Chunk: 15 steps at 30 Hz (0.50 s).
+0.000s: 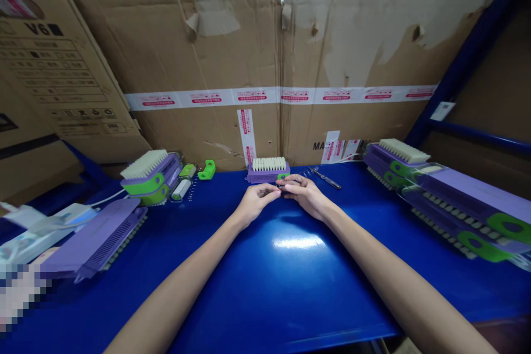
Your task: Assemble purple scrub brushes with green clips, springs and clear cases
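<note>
My left hand (pixel 259 200) and my right hand (pixel 305 192) meet over the blue tabletop, the fingers of each pinched together. Between the fingertips is a small wire-like piece (pixel 279 187), mostly hidden by the fingers; its exact kind is unclear. Just behind my hands sits a purple brush unit (pixel 269 172) with cream bristles facing up. To the right of my right hand lie a coil spring (pixel 309 171) and a thin metal-tipped screwdriver-like tool (pixel 328 179). Another coil spring (pixel 192 190) rests farther left, by a green bracket (pixel 206 170).
Purple-and-green brush units are stacked at left (pixel 151 180) and right (pixel 468 204). A purple casing (pixel 97 235) and a white power strip (pixel 45 232) lie at far left. Cardboard (pixel 207 61) walls the back. A blue metal post (pixel 464 61) stands at right.
</note>
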{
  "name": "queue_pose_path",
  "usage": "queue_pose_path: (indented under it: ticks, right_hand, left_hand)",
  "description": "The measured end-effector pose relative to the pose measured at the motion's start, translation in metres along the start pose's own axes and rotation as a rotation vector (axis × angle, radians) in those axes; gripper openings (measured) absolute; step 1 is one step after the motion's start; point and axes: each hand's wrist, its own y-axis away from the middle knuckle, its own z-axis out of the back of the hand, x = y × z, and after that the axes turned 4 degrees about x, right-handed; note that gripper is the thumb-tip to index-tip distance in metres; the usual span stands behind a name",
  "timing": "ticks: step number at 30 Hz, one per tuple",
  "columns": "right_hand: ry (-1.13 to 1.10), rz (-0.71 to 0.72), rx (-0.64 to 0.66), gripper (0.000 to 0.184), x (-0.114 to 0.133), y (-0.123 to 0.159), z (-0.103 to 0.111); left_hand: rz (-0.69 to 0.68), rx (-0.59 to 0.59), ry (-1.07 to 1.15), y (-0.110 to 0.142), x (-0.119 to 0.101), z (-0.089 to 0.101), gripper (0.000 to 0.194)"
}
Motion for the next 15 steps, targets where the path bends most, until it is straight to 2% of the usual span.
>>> queue_pose_path:
  ticks: [6, 10, 12, 15]
  right_hand:
    - [-0.006, -0.003, -0.026, 0.038, -0.003, -0.001, -0.002]
    - [0.024, 0.005, -0.077, 0.039, -0.005, -0.003, -0.003]
    - [0.027, 0.008, -0.119, 0.038, -0.006, -0.003, -0.003]
    - [0.038, 0.004, -0.167, 0.037, -0.006, -0.004, -0.002]
  left_hand:
    - [0.042, -0.05, 0.07, 0.0, -0.001, 0.0, 0.034]
    - [-0.01, -0.138, 0.03, -0.004, 0.004, 0.008, 0.035]
    - [-0.054, -0.175, -0.11, -0.006, 0.006, 0.016, 0.033]
    - [-0.118, -0.128, -0.463, -0.004, 0.009, 0.025, 0.029]
